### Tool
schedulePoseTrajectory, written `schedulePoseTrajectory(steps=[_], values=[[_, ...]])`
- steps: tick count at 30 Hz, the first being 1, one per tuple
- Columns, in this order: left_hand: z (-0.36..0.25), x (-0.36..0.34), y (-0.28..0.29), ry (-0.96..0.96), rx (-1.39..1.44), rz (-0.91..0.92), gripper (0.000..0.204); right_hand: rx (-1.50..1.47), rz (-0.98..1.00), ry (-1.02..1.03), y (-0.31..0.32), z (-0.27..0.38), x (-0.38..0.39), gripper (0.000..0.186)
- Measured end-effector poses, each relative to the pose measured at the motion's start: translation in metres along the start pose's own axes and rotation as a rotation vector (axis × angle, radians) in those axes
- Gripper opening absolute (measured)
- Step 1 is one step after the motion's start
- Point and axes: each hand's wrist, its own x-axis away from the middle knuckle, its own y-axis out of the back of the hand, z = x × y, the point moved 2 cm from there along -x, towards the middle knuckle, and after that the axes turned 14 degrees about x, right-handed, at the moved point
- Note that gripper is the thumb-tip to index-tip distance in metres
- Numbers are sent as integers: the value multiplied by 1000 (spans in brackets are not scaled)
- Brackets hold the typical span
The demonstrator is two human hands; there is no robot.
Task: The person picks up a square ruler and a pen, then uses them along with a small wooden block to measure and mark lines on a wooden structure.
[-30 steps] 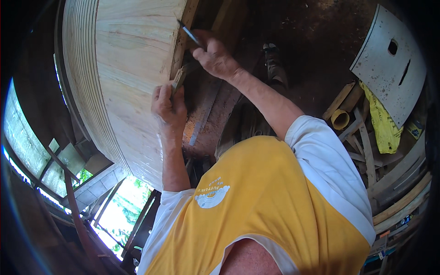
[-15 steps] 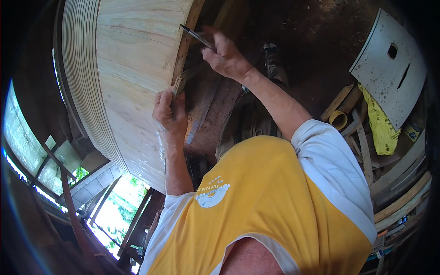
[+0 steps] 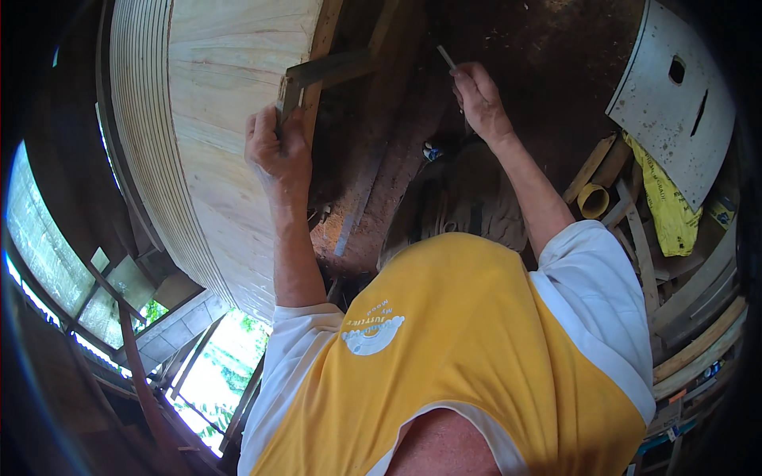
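My left hand (image 3: 279, 149) is closed around the wooden stock of an L-shaped square (image 3: 290, 89). The square's dark arm (image 3: 337, 67) reaches out to the right, past the edge of the panel. Beneath it lies a pale wooden panel (image 3: 230, 103) with a thick right edge (image 3: 321, 44) and a grooved strip along its left side. Off to the right, over the dark floor, my right hand (image 3: 481, 103) pinches a thin pen (image 3: 446, 57), its free end tilted up and left. This hand is apart from the panel. The fingers partly hide the pen.
At the right leans a white sheet (image 3: 675, 103) with two cut-outs. Below it are a yellow bag (image 3: 667, 206), a yellow pipe (image 3: 592, 201) and scrap timber (image 3: 702, 341). A long narrow strip (image 3: 361, 198) lies between the panel and my legs. Bright openings show at lower left.
My left hand and the square have moved away from me along the panel, and the square now lies across its edge. My right hand has swung right with the pen, off the panel edge.
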Motion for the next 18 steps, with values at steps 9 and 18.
schedulePoseTrajectory(steps=[9,18], values=[[-2,4,-15,0,-126,-35,9,16,67,-135,-14,-40,50,9],[-8,8,-21,31,-180,-92,9,16,104,-137,-41,-11,38,11]])
